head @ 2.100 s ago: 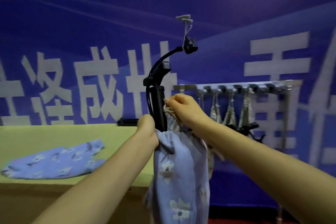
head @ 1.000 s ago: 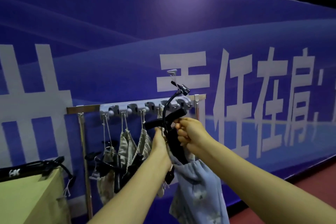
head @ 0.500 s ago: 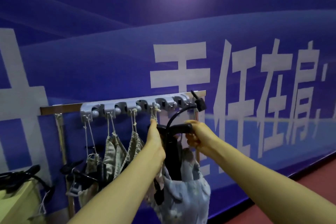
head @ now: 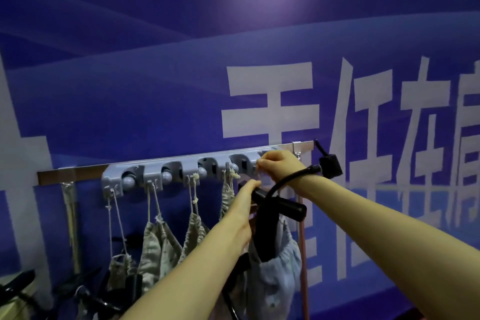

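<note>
Against a blue banner wall (head: 181,60), a blue flowered bag (head: 283,267) is hanging low at the right end of a grey hook rack (head: 155,174), with a black pump (head: 283,206) sticking out of its mouth. The person's left hand (head: 246,195) appears to be gripping the bag's gathered top beside the pump handle, taking the weight. The right hand (head: 276,163) is pinching the bag's cord at the last hook, fingers closed tight and mostly hiding it.

To do this well, the left hand should be lifting so the cord is going slack and looping fully over the hook.

The pump's hose (head: 288,179) is arching across the right wrist and could be snagging. Beige bags (head: 158,244) are hanging just to the left, crowding the spot.
</note>
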Motion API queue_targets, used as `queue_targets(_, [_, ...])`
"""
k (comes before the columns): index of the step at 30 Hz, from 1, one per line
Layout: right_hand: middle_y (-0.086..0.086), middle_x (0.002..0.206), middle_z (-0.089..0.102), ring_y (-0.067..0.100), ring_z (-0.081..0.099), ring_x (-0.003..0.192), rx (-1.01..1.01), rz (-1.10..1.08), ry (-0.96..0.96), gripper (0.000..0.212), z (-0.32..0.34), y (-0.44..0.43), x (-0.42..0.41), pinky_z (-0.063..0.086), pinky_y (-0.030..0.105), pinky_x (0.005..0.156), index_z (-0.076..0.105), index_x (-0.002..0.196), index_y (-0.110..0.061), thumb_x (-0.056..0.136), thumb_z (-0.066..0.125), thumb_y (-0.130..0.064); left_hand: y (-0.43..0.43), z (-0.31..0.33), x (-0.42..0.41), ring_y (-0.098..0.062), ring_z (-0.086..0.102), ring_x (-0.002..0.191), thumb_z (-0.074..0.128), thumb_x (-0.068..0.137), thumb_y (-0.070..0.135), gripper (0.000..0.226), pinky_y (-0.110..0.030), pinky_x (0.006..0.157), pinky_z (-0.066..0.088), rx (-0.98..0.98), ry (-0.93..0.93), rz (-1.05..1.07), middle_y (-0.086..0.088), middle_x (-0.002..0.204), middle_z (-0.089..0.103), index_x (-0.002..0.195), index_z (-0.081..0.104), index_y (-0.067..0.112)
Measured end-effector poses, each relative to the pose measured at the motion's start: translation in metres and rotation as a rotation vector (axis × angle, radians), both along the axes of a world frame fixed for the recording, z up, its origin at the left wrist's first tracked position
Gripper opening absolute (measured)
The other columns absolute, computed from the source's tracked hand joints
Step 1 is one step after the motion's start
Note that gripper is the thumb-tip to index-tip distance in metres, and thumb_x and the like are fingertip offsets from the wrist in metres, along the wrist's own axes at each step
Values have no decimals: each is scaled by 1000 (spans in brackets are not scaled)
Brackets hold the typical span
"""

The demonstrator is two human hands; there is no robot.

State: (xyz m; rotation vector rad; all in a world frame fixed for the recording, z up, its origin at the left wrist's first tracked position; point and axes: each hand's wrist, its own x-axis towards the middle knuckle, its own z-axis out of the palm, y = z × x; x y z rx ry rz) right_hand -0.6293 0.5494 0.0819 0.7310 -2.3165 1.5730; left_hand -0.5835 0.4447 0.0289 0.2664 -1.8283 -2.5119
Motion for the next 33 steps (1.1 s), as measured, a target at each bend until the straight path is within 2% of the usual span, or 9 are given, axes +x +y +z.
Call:
queue_targets(5, [2,71,59,11,52,63,46,-150,170,20,-2,-17,-32,41,21,60,67,81,-3,92,53,-11,0,2,-28,-21,62,57,56,85,37,33,-28,58,51,78,-17,13,-8,61,67,80,68,7])
queue_targets(8, [5,76,63,15,55,68,11,-261,234,19,-7,-23,-49,40,21,61,68,83,-4,92,54,-12,-3,0,-46,-24,69,65,58,83,46,52,-28,53,54,37,-39,69,-13,90,73,118,62,8])
queue_targets(11, [14,89,69,22,57,76,13,-384,246,20,-15,-19,-66,41,26,68,70,82,-3,91,57,-15,-3,-4,-58,-26,71,70,59,82,48,59,-29,54,54,3,-40,65,-14,99,73,128,55,12])
queue_targets(14, [11,96,68,22,58,78,28,-413,194,21,-30,-14,-67,43,27,72,72,86,-3,91,57,-16,-2,-14,-67,-28,69,65,60,84,43,58,-29,52,55,29,-35,66,-19,104,69,130,52,8])
queue_targets(20, [8,73,65,12,55,55,-10,-303,120,21,-68,-15,-46,48,29,59,60,83,-9,97,47,-16,5,-44,-68,-35,68,83,62,86,38,43,-45,78,58,40,-30,95,-21,99,67,115,55,7])
queue_targets(25, [15,91,68,33,62,88,99,-356,62,21,-90,-8,-29,50,43,80,60,90,-5,97,43,-14,-2,-39,-48,-23,56,72,50,95,31,32,-24,60,42,-142,21,155,-11,78,58,72,59,12])
queue_targets(26, [17,96,67,34,61,91,148,-375,45,21,-95,-5,-26,48,41,80,61,93,-5,97,42,-13,-4,-38,-43,-24,57,76,50,95,29,30,-23,58,39,-155,28,184,-12,83,61,72,60,12])
queue_targets(30, [18,103,65,35,58,90,322,-452,-65,23,-111,6,9,43,37,73,59,103,-3,99,39,-15,-16,-36,0,-20,59,95,49,96,29,41,-20,60,42,-152,-38,109,-17,123,59,128,52,3])
queue_targets(33, [11,96,59,28,51,80,449,-508,-178,15,-124,23,36,40,31,68,54,102,-8,97,41,-13,-29,-41,28,-18,54,85,50,94,31,23,-21,58,42,-177,-93,61,-11,104,59,104,59,11])
